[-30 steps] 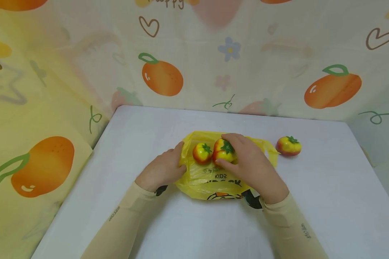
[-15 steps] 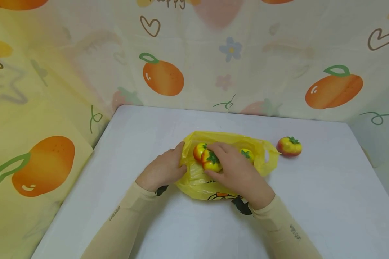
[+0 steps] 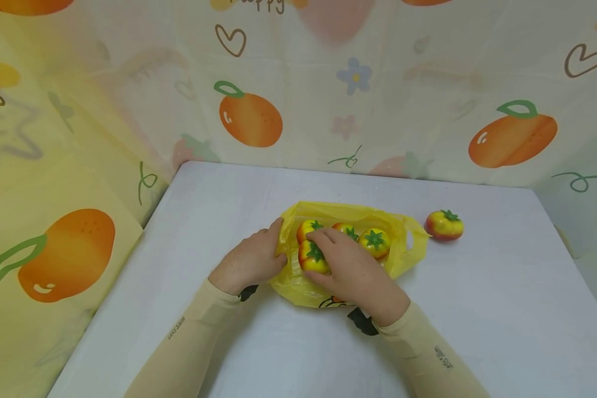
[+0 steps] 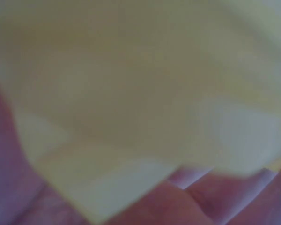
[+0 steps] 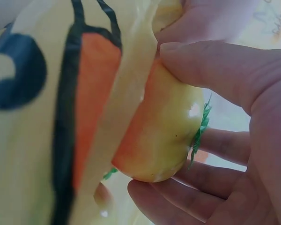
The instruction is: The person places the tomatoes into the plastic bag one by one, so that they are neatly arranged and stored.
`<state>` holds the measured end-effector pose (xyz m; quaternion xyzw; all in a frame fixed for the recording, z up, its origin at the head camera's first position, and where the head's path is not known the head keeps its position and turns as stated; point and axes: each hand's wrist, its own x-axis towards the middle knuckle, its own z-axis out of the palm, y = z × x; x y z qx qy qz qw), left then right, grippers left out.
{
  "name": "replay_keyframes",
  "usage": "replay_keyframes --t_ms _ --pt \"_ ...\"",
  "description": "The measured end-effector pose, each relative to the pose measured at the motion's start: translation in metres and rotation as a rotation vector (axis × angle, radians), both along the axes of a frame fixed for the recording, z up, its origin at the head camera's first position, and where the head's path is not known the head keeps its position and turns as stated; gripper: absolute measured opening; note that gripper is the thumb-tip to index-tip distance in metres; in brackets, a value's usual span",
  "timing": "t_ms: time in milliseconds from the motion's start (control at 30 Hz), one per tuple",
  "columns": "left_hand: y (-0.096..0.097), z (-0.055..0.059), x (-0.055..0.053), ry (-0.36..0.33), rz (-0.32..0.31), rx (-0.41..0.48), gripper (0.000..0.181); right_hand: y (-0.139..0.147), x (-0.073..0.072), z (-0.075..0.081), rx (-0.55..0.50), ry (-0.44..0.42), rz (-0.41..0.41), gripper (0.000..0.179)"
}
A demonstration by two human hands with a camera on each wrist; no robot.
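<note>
Snugly, my right hand [image 3: 355, 268] has its fingers curled round a glossy persimmon [image 3: 312, 264], thumb on the near side, and the fruit sits in the left part of a yellow plastic bag [image 3: 296, 290]. Up close its skin runs from orange-red at the bottom to clear yellow at the shoulders, with one bright highlight, a small dark speck and a pointed green calyx [image 5: 200, 133] turned toward my palm. The bag's edge, printed in black and orange, covers part of it in the right wrist view. My left hand [image 3: 251, 255] pinches the bag's left side between thumb and fingers, though that film is blurred in the left wrist view. Just beyond my fruit is a far-left persimmon [image 3: 305, 229]; to the right lie a half-hidden persimmon [image 3: 342, 227] and a star-topped persimmon [image 3: 375, 243]. One loose persimmon [image 3: 444, 225] rests on the white bench [image 3: 502, 287], near the bag's right end.
</note>
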<state>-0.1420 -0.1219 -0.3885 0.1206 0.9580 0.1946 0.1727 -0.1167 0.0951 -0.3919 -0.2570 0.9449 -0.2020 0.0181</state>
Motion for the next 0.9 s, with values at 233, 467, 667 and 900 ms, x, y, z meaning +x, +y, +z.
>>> replay_keyframes --t_ms 233,467,667,900 --pt "0.000 0.001 0.000 -0.013 0.008 -0.004 0.078 -0.005 0.000 -0.004 0.023 -0.030 0.016 0.065" --pt "0.000 -0.001 -0.001 -0.007 0.003 0.002 0.078 -0.007 0.001 -0.009 0.032 -0.033 0.039 0.063" --pt "0.000 -0.001 -0.001 -0.005 0.003 -0.001 0.077 -0.009 0.002 -0.012 0.030 -0.012 0.054 0.060" --pt "0.001 -0.001 0.000 -0.013 0.008 -0.008 0.078 -0.011 0.004 -0.009 0.072 -0.024 0.048 0.059"
